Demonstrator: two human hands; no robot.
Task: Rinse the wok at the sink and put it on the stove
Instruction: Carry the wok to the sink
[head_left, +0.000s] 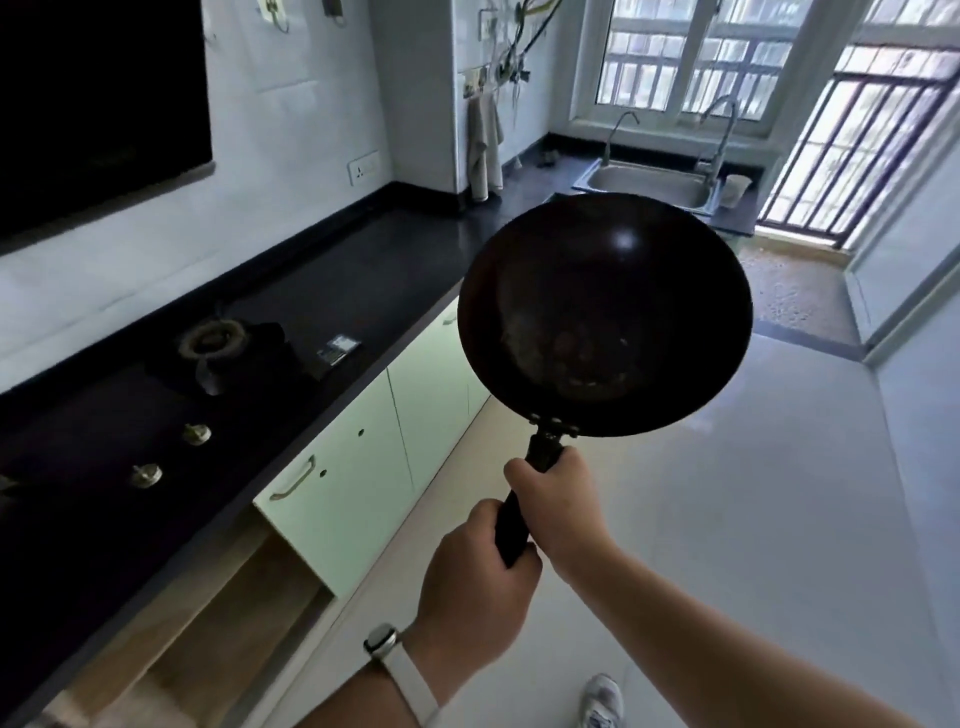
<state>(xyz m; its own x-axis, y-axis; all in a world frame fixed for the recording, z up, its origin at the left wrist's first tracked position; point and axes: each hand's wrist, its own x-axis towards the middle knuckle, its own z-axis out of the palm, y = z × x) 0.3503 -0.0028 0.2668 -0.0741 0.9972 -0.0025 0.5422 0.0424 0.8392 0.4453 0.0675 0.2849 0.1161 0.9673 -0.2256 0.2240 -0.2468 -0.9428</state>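
A black wok (605, 317) with a long dark handle is held out in the air over the floor, its bowl facing me. Both hands grip the handle: my right hand (558, 506) sits higher, near the bowl, and my left hand (475, 592) lower, at the handle's end. The steel sink (649, 184) with two curved taps lies far ahead under the window, beyond the wok. The gas stove (213, 340), a ring burner with two knobs in front, is set into the black counter at my left.
A long black counter (363, 270) runs along the left wall above pale green cabinets (363, 457). A towel (483, 145) hangs by the wall corner. A plastic cup (735, 189) stands right of the sink. White floor stretches ahead; a barred door is at far right.
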